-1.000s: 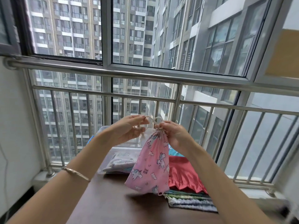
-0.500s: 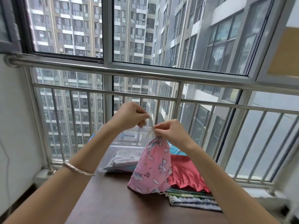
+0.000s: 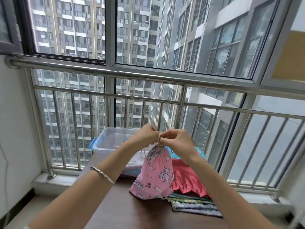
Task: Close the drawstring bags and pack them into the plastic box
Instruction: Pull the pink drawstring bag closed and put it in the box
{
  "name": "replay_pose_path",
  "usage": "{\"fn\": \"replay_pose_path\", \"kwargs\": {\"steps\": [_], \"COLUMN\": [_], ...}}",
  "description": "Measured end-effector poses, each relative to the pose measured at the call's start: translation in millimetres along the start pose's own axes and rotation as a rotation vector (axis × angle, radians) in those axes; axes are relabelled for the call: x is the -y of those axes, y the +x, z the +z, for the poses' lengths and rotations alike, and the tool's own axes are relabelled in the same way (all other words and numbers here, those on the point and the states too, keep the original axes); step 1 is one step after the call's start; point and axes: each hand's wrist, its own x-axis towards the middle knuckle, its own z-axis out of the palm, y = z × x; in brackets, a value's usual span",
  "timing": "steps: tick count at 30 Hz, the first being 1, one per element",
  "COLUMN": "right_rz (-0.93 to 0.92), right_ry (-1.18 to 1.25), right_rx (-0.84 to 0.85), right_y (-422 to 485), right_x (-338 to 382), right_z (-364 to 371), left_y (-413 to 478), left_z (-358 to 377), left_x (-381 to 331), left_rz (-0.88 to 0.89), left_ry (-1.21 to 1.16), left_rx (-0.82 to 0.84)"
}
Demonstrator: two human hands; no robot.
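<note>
Head view: left hand (image 3: 145, 136) and right hand (image 3: 178, 142) have drawn together, both pinching the cord (image 3: 159, 138) above the pink bag (image 3: 155, 174), now cinched and seemingly almost ready for the plastic box (image 3: 105, 142).

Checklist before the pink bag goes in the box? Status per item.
1. Pink bag mouth cinched: ok, gathered tight.
2. Cord gripped: ok, left hand and right hand both pinch it.
3. Knot finished: cannot tell, fingers hide it.
4. Plastic box open: ok, no lid on it.
5. Room inside the box: cannot tell, the hands block it.
6. Other bags packed: not ok, red bag lies outside the box.
</note>
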Motion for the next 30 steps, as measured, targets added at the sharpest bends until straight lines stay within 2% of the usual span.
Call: {"fn": "replay_pose_path", "kwargs": {"steps": [3,6,9,12,18,21,22,24,26,28,30], "right_rz": [0.02,0.019,0.027,0.028,-0.161,-0.126,-0.026,0.273,0.478,0.513,0.456], "right_ry": [-0.022,-0.027,-0.037,-0.057,-0.442,-0.531,-0.42,0.053,0.471,0.632,0.63], "right_rx": [-0.022,-0.037,-0.053,-0.019,0.146,0.172,0.197,0.283,0.359,0.414,0.395], "right_y": [0.0,-0.2,2.2,4.5,8.0,11.6,13.9,17.4,18.7,18.9,18.3], "right_x": [-5.2,-7.3,-9.0,-10.0,-5.5,-1.3,-0.3,2.1,0.6,-7.0,-13.5], "right_z": [2.9,2.9,-1.3,-5.5,-11.7,-14.7,-16.7,-20.0,-22.4,-22.8,-19.9], "left_y": [-4.5,-8.4,-8.1,-8.7,-16.7,-17.7,-17.7,-17.8,-18.7,-19.9,-21.8], "left_z": [-1.7,-10.4,-20.9,-24.7,-15.0,-12.5,-13.1,-14.8,-15.6,-14.5,-11.8], "left_x": [0.2,3.2,15.3,21.8,12.6,12.3,12.1,11.9,12.0,14.5,16.7], "left_rz": [-0.105,-0.153,-0.029,0.104,0.239,0.314,0.328,0.35,0.371,0.367,0.341], "left_ry": [-0.015,-0.221,-0.081,0.028,0.156,0.215,0.222,0.203,0.175,0.136,0.086], "left_rx": [0.004,0.142,0.204,0.141,0.092,0.038,0.028,0.027,0.017,0.019,0.052]}}
